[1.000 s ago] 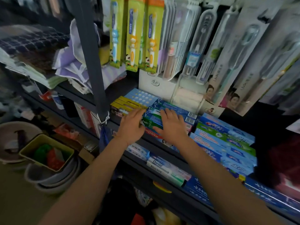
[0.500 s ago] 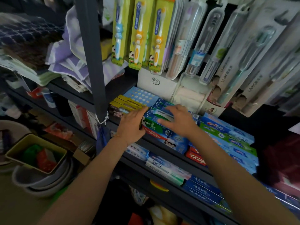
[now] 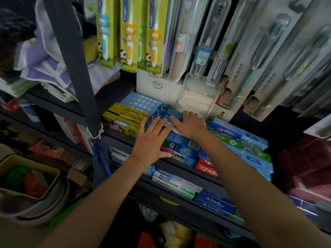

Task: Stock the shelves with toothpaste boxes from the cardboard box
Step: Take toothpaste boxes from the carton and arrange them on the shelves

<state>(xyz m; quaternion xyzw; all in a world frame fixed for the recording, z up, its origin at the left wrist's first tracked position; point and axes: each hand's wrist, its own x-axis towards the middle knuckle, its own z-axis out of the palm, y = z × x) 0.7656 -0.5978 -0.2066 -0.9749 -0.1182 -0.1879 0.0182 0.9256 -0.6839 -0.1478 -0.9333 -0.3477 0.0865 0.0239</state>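
A: Both hands are down on the stack! The left hand point(image 3: 152, 140) lies flat, fingers spread and straight, across the near end of the blue cardboard toothpaste boxes point(image 3: 180, 144) on the dark metal shelf point(image 3: 179, 164).

B: And the right hand point(image 3: 189, 125) presses on top further back, fingers bent over the stack's far edge. Neither hand pinches anything; I'd call this squaring up the pile.

A: No cardboard supply box in view, mind you.

B: Risk, as I judge it: the pile sits right at the shelf's front lip, so a hard push from the left could skew the top boxes or tip one off towards the lower shelf.

A: Or shove them into the yellow boxes point(image 3: 123, 120) just beside on the left, or the blue-and-green boxes point(image 3: 240, 140) on the right.

B: Writing now. "Doctor" reads clearly on a pale box point(image 3: 176, 183) 1 shelf down.

A: "LMK" on the white hanging toothbrush packs point(image 3: 236, 68) above. The children's toothbrush cards point(image 3: 129, 33) carry lettering too blurred to read.
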